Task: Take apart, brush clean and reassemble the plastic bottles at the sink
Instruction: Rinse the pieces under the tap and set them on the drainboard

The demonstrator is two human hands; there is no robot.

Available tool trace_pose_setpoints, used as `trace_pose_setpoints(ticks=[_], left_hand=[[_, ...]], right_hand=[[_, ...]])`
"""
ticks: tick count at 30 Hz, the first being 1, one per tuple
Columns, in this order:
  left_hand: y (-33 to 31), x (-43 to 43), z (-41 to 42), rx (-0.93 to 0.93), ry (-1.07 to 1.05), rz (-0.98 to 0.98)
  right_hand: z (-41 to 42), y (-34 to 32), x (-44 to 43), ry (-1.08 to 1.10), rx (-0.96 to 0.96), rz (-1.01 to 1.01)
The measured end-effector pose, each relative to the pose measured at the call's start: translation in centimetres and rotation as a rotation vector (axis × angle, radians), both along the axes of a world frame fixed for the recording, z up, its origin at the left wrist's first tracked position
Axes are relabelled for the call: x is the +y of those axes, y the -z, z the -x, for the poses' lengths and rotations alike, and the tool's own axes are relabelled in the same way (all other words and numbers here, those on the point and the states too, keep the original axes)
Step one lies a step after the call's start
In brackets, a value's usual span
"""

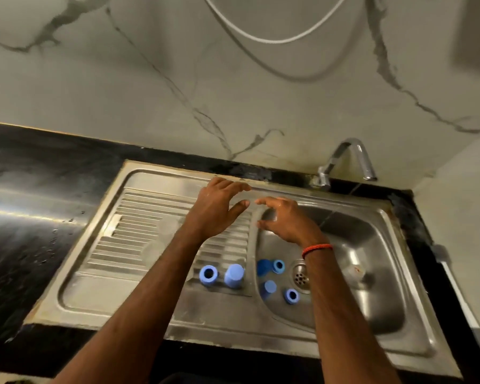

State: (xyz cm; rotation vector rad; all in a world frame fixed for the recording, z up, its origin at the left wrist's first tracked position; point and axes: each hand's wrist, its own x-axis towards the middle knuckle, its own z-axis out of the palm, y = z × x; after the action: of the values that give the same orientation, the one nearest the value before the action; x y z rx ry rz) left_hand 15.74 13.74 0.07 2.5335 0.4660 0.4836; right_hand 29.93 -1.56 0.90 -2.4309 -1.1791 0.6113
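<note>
Both hands hover apart over the sink, fingers spread and loosely curved, gripping nothing that can be made out: the left hand [216, 209] above the ribbed drainboard [139, 234], the right hand [283, 220] above the basin's [372, 300] back left corner, a red thread band [316, 248] on its wrist. Nearer the person, a blue ring [208, 275] and blue cap [234, 275] stand side by side on the drainboard. Four more blue bottle pieces [269, 288] lie in the basin left of the drain [301, 275]. The tap [347, 162] rises behind, against the marbled wall [150, 92].
</note>
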Motion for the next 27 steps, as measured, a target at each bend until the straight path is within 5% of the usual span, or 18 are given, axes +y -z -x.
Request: trace_pose_setpoints(ticks=[10,27], left_hand=[[2.3,-8.9,-8.8,0.119,0.172,-0.008],[10.3,-15.0,-16.0,0.420,0.261,0.022]], right_hand=[[-7.4,2.7,-11.6,0.162,0.057,0.090],[-12.0,18.5,-19.1,0.138,0.310,0.451]])
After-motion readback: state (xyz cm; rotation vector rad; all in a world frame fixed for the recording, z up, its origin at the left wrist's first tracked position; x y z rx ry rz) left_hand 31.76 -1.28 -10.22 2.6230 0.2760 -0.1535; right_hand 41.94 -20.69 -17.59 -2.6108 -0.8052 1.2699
